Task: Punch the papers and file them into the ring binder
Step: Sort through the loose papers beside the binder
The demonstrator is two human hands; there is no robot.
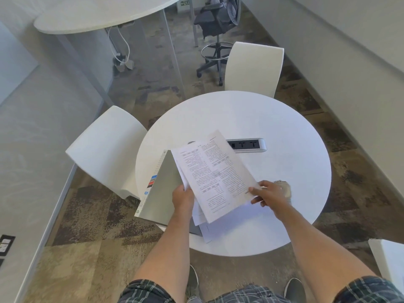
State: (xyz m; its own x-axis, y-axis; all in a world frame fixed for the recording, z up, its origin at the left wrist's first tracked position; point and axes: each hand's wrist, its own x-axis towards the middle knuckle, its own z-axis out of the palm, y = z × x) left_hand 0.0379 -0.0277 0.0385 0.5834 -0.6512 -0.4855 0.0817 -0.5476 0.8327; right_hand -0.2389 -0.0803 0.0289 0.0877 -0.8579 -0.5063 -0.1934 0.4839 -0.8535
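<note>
A loose stack of printed papers (215, 173) is lifted above the round white table (284, 127). My left hand (183, 199) grips the stack's near left edge. My right hand (270, 192) pinches its right corner between thumb and fingers. The sheets are fanned and uneven. A grey ring binder (160, 189) lies on the table's left side, partly over the edge, with its labelled spine to the left; the papers cover its right part. A dark object (192, 142) peeks out behind the papers; I cannot tell what it is.
A silver power socket strip (248, 145) is set in the table's middle. Two white chairs (253, 66) (107, 149) stand at the far and left sides. A black office chair (215, 20) and another white table (105, 14) are farther back.
</note>
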